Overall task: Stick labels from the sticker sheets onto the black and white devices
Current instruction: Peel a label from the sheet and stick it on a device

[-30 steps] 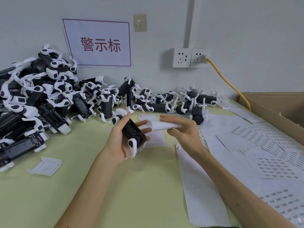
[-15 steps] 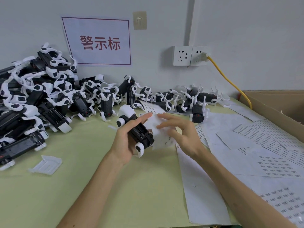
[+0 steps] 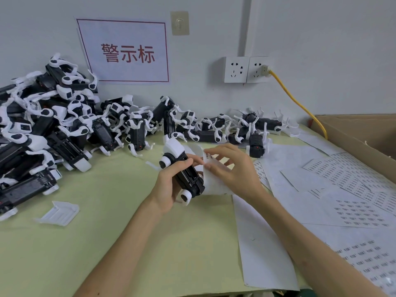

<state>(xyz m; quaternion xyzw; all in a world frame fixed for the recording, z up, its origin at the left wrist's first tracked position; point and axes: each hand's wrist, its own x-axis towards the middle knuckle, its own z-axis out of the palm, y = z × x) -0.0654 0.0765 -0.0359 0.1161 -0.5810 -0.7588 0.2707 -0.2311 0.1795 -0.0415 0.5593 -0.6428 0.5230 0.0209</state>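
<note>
The left hand (image 3: pixel 165 189) grips one black and white device (image 3: pixel 188 176) around its body, above the middle of the table (image 3: pixel 107 232), its black face turned up to receive a label. The right hand (image 3: pixel 235 174) pinches a curled sticker sheet (image 3: pixel 214 186) just beside it, probably to peel one of its labels (image 3: pixel 209 156); whether one is lifted is unclear. More devices (image 3: pixel 53 125) lie piled at the far left.

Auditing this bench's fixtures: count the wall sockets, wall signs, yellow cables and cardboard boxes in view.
Wall sockets: 2
Wall signs: 1
Yellow cables: 1
Cardboard boxes: 1
Total: 5
</note>
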